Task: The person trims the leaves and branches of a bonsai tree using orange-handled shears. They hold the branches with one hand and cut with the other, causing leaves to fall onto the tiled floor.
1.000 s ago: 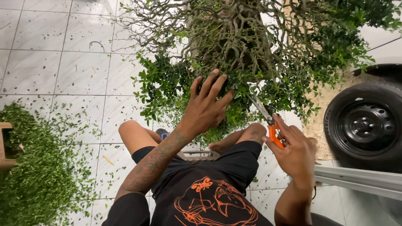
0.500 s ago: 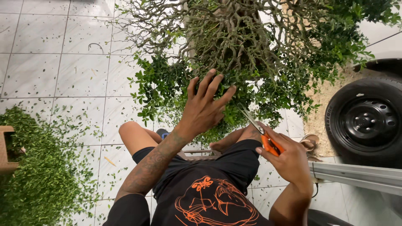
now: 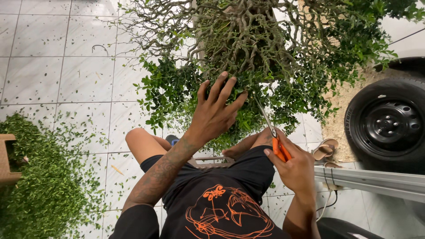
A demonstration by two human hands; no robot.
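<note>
A small tree (image 3: 248, 40) with a twisted mass of bare branches and green foliage stands in front of me. My left hand (image 3: 216, 111) is spread flat with fingers apart, pressing on the leaves at the near side of the tree. My right hand (image 3: 294, 167) grips orange-handled scissors (image 3: 271, 132), whose metal blades point up into the foliage just right of my left hand. I sit with my knees under the tree, in black shorts and a black shirt with an orange drawing.
A heap of cut green leaves (image 3: 40, 186) lies on the white tiled floor at left, beside a wooden object (image 3: 6, 159). A car wheel (image 3: 389, 124) stands at right, with sandals (image 3: 325, 148) and a metal rail (image 3: 372, 179) near it.
My right hand has moved left and slightly down with the scissors, bringing the blades closer to my left hand. The left hand stays on the foliage, barely shifted.
</note>
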